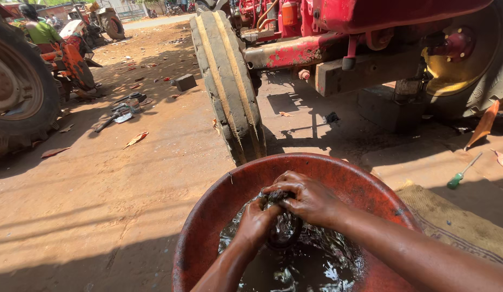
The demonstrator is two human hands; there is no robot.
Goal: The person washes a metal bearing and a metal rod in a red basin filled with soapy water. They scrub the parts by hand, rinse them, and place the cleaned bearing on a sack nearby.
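My left hand (257, 221) and right hand (308, 200) both pinch a dark round metal ring part (284, 227), fingers pressed around it from opp. sides. I hold it half under the dark liquid (294, 270) w/ splashing, low in the round rust-red metal basin (349, 178) so liquid covers it. Green-handled screwdriver (456, 180) lies on ground at right, near woven mat (451, 211). Beyond: worn ribbed front tyre (227, 81) of red tractor (359, 21), blocked up on wooden beam (365, 73).

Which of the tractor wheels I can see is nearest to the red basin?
The narrow ribbed front tyre, standing upright just behind the basin. The big tyre at far left and the yellow-hubbed one at right sit farther off.
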